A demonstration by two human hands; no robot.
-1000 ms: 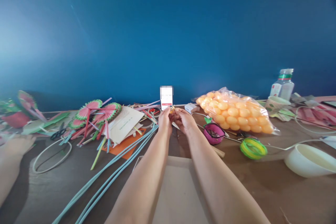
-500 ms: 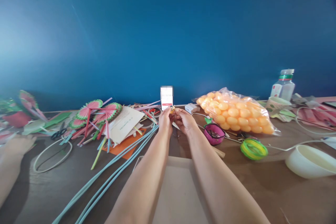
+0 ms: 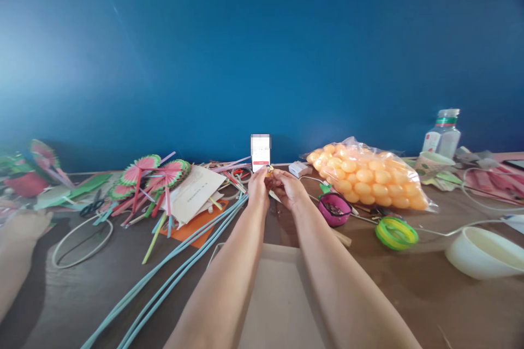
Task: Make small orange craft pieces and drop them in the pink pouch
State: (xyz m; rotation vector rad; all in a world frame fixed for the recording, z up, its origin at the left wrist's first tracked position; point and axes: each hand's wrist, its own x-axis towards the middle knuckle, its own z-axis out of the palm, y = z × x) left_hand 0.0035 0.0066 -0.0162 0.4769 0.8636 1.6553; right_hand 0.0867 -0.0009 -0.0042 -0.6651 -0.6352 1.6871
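My left hand [image 3: 257, 187] and my right hand [image 3: 287, 187] meet over the far part of the table, their fingers closed together. Between the fingertips is a small yellow piece [image 3: 269, 169], too small to name, which both hands pinch. Directly behind them a phone [image 3: 261, 150] with a lit white screen stands upright near the blue partition. A shallow beige tray [image 3: 282, 294] lies under my forearms. To the right of my right hand sits a small purple pouch [image 3: 334, 210] with small bits inside.
A clear bag of orange balls [image 3: 368, 177], a green-yellow ring stack [image 3: 396, 233], a white bowl [image 3: 485, 252] and a bottle [image 3: 442, 133] stand right. Left are paper fans [image 3: 141, 170], black scissors [image 3: 91, 204], pale blue tubes [image 3: 180, 259] and another person's hand [image 3: 28, 226]. A blue partition [image 3: 262, 54] rises behind.
My hands stay almost in place, with the yellow piece still between the fingertips. The other person's hand at the left has shifted slightly left.
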